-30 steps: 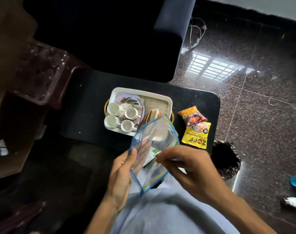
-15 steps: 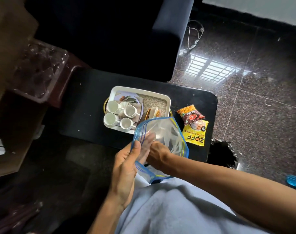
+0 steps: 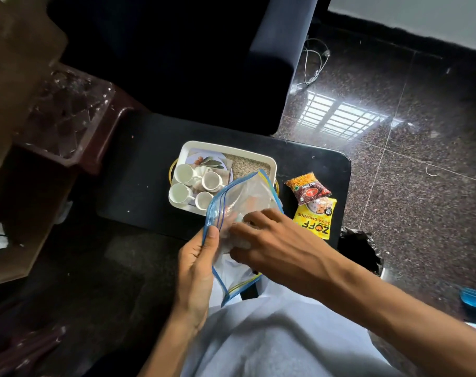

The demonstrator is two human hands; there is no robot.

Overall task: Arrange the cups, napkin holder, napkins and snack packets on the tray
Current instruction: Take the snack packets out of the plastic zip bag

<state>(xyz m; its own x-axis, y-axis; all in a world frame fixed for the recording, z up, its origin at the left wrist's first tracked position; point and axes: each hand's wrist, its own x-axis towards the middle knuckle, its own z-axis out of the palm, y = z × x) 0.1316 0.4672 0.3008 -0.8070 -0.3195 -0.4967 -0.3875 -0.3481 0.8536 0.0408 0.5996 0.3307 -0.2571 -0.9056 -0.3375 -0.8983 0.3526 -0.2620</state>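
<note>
Cups (image 3: 185, 174) of glossy ceramic are seated on the tray (image 3: 226, 146); a crinkly clear bag (image 3: 245, 197) is pinched by the left hand (image 3: 196, 270); the right hand (image 3: 280, 243) is tucked inside, its grip hidden.

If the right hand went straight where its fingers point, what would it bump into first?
Probably the clear zip bag, which the fingertips of the right hand seem to touch. Just past it is the left hand, pinching the bag's blue edge. Depth is unclear, so that's a best guess.
</note>
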